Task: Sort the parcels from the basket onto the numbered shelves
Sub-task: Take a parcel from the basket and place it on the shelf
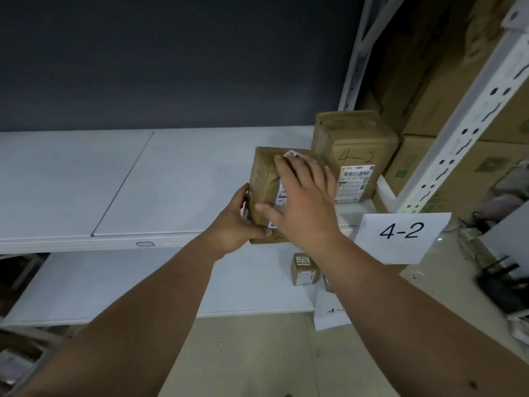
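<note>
Left hand (239,222) gripping the near-left corner of a brown taped parcel (264,181), thumb curled under its front edge; right hand (303,196) laid flat on top with fingers straight and spread, pressing rather than clasping. Seen from the head camera only. Parcel sitting at the front lip of the upper white shelf (171,179), right of centre, its near end overhanging the edge a little, apparently being slid toward twelve o'clock. At about two o'clock from it, just beside and perhaps touching, a taller standing box (355,156) with "4-2" handwritten above its shipping label. At about four o'clock, hanging from the shelf edge, a white sign (400,233) printed "4-2", matching that marking. Judging by the crisp edges and tight tape: stiff, light enough for one hand, glossy tape likely a bit slick, so best held at opposite sides or corners rather than on the taped faces. On the lower shelf (143,282), at six o'clock from the parcel, a small brown box (305,269) with a second partly hidden behind the right forearm. No basket in view.
</note>
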